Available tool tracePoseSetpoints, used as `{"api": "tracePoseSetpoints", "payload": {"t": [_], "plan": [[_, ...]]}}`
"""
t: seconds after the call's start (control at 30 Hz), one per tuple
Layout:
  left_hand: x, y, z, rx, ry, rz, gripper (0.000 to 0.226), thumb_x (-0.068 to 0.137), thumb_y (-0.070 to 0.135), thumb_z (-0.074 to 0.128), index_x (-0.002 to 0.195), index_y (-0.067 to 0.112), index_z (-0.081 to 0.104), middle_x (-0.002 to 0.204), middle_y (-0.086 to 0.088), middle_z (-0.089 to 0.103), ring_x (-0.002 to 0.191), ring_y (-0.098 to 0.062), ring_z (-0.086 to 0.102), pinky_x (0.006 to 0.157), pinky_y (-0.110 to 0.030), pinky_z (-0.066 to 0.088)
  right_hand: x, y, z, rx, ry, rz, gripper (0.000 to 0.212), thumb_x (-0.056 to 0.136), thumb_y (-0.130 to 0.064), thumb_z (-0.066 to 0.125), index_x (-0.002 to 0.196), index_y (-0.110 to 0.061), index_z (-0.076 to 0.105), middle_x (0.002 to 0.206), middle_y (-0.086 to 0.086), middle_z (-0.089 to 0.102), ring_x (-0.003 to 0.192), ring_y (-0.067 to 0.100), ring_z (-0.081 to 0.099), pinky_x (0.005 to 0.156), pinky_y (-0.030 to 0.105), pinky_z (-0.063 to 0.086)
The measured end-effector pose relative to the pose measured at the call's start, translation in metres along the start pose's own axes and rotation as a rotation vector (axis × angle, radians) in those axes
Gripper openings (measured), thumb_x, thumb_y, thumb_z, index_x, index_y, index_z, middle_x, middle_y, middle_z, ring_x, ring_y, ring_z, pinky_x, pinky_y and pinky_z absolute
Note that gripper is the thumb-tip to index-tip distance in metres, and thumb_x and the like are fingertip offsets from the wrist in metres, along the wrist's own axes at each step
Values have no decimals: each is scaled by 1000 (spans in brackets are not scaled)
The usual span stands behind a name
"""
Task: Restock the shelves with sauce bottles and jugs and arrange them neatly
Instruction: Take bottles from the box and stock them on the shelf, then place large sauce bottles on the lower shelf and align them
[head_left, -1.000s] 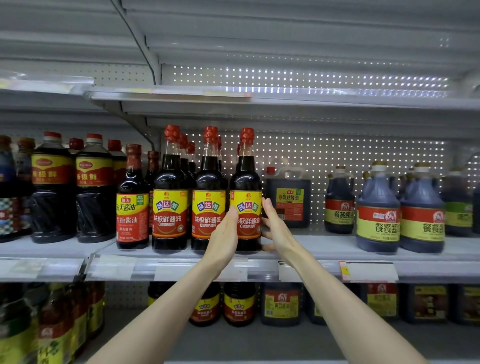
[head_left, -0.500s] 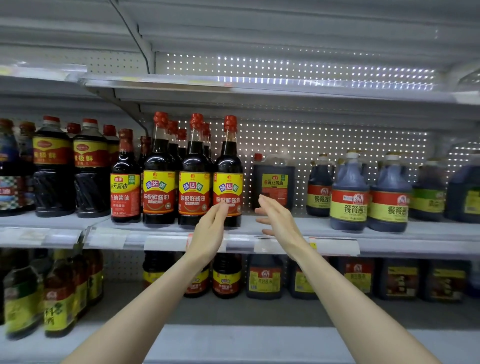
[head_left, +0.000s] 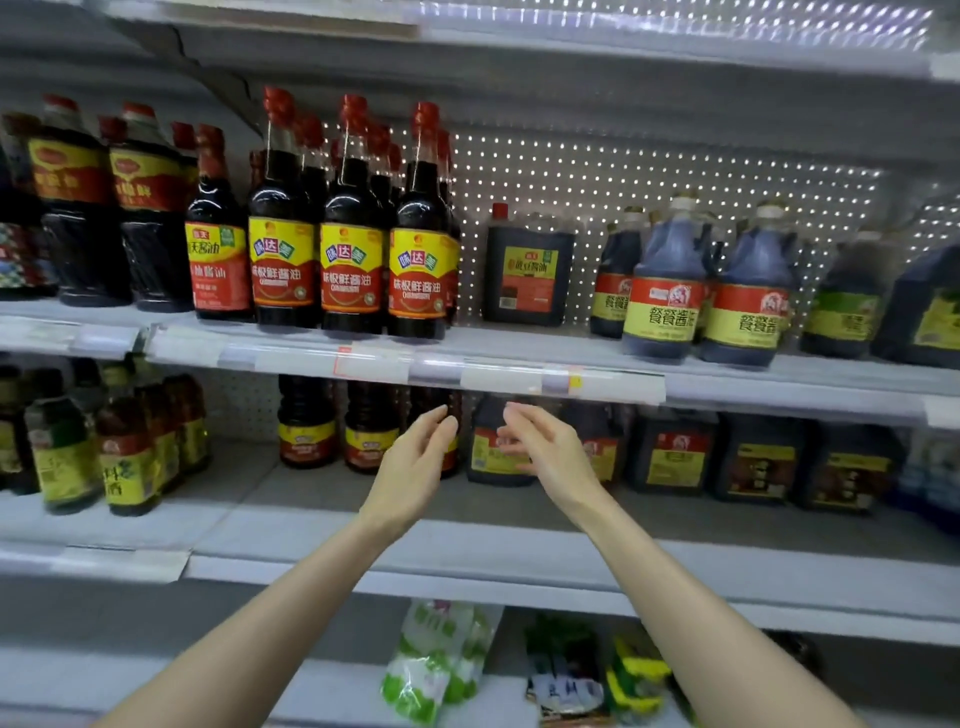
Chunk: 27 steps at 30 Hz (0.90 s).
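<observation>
Noting left hand and right hand open, empty; I judge sauce bottles heavy, slick, breakable: grip the body, not neck.

Blurred beyond reading: price strip labels. Mostly hidden behind left hand: lower-shelf bottle. Partly behind right hand: jug label. Cut by right edge: far-right jug. Smeared: bottom packets.

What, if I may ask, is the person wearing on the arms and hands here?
The left forearm and right forearm are bare, with no sleeve in view. The left hand and right hand wear no gloves; no watch, bracelet or ring shows.
</observation>
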<state>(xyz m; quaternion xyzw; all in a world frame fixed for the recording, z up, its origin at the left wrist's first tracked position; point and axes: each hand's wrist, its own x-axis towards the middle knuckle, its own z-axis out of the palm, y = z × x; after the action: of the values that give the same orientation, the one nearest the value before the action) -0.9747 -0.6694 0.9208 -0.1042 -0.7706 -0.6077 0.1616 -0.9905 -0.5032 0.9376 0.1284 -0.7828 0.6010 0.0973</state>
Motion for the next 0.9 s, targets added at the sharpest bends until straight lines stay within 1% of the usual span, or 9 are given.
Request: {"api": "tracePoseSetpoints", "payload": {"t": [0.1, 0.17, 0.27, 0.37, 0.47, 0.53, 0.63, 0.77, 0.9], "plan": [[-8, -13, 10, 43, 5, -9, 46, 101, 36, 42, 143, 20, 42, 139, 12, 46, 121, 4, 39, 95, -13, 28, -10, 18, -1, 17, -16, 34, 26, 96, -43, 52, 118, -31, 59, 114, -6, 67, 97, 9, 66, 83, 25, 52], [-13, -27, 17, 76, 1, -24, 45, 100, 36, 43, 142, 19, 44, 139, 8, 49, 120, -1, 44, 95, -17, 32, -17, 34, 0, 30, -10, 66, 24, 96, -39, 53, 116, -28, 60, 109, -4, 68, 93, 10, 67, 79, 22, 52], [-26, -57, 30, 86, -37, -93, 46, 100, 38, 42, 142, 19, 43, 139, 4, 50, 123, -10, 48, 97, -20, 41, -30, 67, 4, 24, -15, 128, 18, 96, -38, 54, 109, -29, 61, 101, -4, 69, 91, 14, 68, 82, 33, 53], [-42, -96, 46, 82, -90, -188, 47, 100, 41, 42, 142, 21, 42, 133, 6, 50, 120, -10, 49, 77, -7, 43, -43, 110, 11, 28, -14, 205, 13, 97, -36, 54, 104, -28, 61, 99, 0, 69, 89, 17, 68, 82, 33, 53], [-58, -146, 56, 77, -106, -271, 46, 98, 41, 47, 138, 18, 48, 133, 6, 54, 120, -9, 51, 100, -24, 41, -61, 159, 22, 50, -3, 294, 8, 97, -30, 55, 99, -27, 62, 97, 2, 69, 84, 15, 67, 75, 24, 51], [-76, -185, 65, 68, -126, -353, 50, 96, 45, 50, 137, 16, 51, 132, 4, 57, 120, -12, 53, 108, -34, 39, -78, 200, 33, 45, -11, 376, 8, 97, -30, 54, 93, -31, 61, 92, -3, 69, 79, 10, 66, 71, 23, 49], [-111, -247, 83, 73, -179, -471, 44, 98, 38, 47, 136, 16, 50, 122, 5, 58, 114, -12, 55, 101, -30, 41, -112, 268, 49, 39, -5, 504, 8, 97, -28, 55, 93, -27, 62, 91, 2, 68, 80, 15, 65, 74, 27, 50], [-158, -323, 100, 84, -259, -605, 36, 99, 35, 49, 129, 16, 54, 114, -3, 63, 107, -16, 57, 90, -27, 42, -159, 352, 67, 26, 1, 658, 10, 97, -19, 56, 91, -17, 64, 85, 6, 64, 74, 15, 62, 63, 14, 48], [-201, -395, 108, 115, -302, -705, 27, 99, 35, 49, 119, 19, 57, 103, 1, 65, 99, -14, 60, 77, -17, 43, -200, 427, 91, -8, -18, 755, 9, 96, -23, 57, 93, -22, 65, 92, 2, 68, 89, 17, 64, 81, 26, 47]]}}
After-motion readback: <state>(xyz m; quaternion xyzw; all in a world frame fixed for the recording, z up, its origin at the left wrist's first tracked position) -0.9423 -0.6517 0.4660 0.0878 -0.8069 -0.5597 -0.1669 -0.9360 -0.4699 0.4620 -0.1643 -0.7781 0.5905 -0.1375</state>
